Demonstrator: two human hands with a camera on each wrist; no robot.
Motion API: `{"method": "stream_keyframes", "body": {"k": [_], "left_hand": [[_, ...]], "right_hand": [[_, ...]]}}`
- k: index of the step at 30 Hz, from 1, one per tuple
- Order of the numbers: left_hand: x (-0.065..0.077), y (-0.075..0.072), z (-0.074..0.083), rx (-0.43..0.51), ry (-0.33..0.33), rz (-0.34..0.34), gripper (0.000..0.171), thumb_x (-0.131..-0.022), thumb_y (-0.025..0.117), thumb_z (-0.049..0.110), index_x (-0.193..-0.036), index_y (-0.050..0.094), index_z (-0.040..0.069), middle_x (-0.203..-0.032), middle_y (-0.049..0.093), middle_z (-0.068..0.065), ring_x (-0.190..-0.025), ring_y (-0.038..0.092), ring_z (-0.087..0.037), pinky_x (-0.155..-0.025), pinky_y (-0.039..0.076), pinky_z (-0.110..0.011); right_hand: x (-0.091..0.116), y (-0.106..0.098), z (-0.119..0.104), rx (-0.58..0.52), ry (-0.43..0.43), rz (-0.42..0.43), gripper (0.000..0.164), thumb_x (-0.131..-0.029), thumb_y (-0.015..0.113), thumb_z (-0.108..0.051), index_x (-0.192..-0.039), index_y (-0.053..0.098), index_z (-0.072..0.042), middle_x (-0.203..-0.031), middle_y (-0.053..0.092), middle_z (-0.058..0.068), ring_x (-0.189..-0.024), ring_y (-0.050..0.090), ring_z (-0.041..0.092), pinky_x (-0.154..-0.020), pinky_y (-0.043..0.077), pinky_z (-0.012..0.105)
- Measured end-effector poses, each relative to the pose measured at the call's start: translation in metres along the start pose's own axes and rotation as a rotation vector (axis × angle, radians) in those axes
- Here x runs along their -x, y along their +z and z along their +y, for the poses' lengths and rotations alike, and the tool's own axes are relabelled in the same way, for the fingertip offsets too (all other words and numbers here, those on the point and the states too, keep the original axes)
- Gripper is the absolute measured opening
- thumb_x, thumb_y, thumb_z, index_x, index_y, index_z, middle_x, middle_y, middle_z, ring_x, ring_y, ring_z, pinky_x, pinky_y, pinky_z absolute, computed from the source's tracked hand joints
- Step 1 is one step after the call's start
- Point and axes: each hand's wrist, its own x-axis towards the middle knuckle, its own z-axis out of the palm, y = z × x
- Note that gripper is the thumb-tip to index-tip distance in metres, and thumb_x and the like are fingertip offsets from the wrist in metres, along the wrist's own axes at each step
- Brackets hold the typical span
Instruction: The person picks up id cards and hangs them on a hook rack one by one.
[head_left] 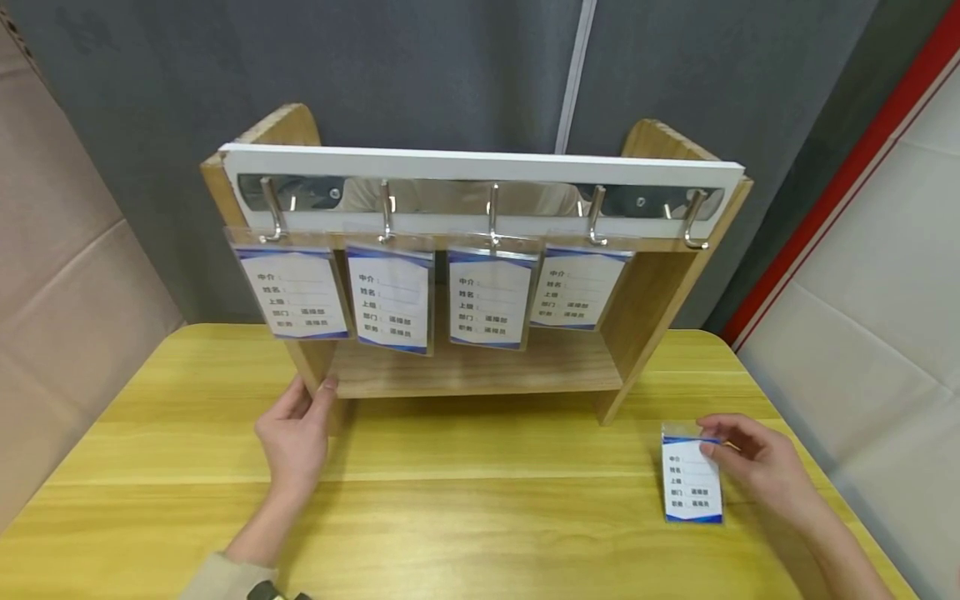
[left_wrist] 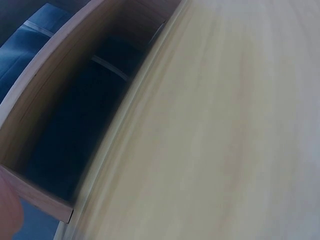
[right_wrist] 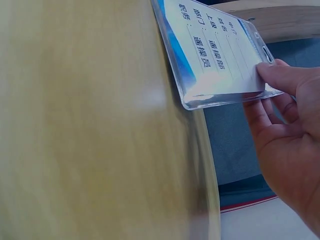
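Observation:
My right hand (head_left: 757, 467) pinches a badge in a clear plastic holder (head_left: 692, 483) by its upper right corner, at the right of the table. In the right wrist view the thumb lies on the front of this badge holder (right_wrist: 210, 55) and the fingers are behind it. My left hand (head_left: 298, 429) grips the lower left side panel of a wooden rack (head_left: 480, 371), thumb at its front edge. Across the rack's top runs a white board with metal hooks (head_left: 492, 212). Several similar badges (head_left: 399, 300) hang from the hooks; the rightmost hook (head_left: 696, 221) is bare.
The rack stands on a yellow wood-grain table (head_left: 480, 517). Behind it is a grey wall (head_left: 450, 75); pale padded panels flank the table, the right one (head_left: 862, 333) edged by a red strip (head_left: 847, 179).

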Motion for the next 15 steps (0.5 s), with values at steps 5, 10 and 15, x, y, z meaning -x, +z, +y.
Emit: {"method": "stream_keyframes", "body": {"k": [5, 10, 15], "left_hand": [[0.000, 0.000, 0.000, -0.009, 0.004, -0.002, 0.031, -0.092, 0.069, -0.006, -0.123, 0.071, -0.001, -0.118, 0.065, -0.025, -0.097, 0.071, -0.001, -0.084, 0.060, -0.020], [0.000, 0.000, 0.000, -0.007, 0.001, -0.002, 0.032, -0.092, 0.070, -0.005, -0.124, 0.070, -0.001, -0.120, 0.065, -0.024, -0.098, 0.071, -0.001, -0.085, 0.060, -0.020], [0.000, 0.000, -0.001, 0.002, -0.006, -0.002, 0.032, -0.092, 0.070, -0.005, -0.124, 0.069, -0.001, -0.121, 0.064, -0.025, -0.100, 0.070, -0.002, -0.086, 0.059, -0.021]], "right_hand": [[-0.002, -0.001, -0.005, -0.024, -0.008, 0.001, 0.035, -0.082, 0.070, 0.025, -0.113, 0.067, 0.009, -0.099, 0.072, -0.007, -0.086, 0.063, 0.002, -0.069, 0.056, 0.010], [-0.006, -0.003, -0.013, 0.014, 0.019, 0.013, 0.032, -0.084, 0.073, 0.018, -0.113, 0.070, 0.006, -0.103, 0.073, -0.015, -0.087, 0.064, -0.001, -0.069, 0.054, 0.009], [-0.012, -0.003, -0.023, 0.041, 0.035, 0.035, 0.031, -0.086, 0.075, 0.015, -0.114, 0.071, 0.003, -0.104, 0.073, -0.018, -0.088, 0.064, -0.003, -0.070, 0.053, 0.008]]}}
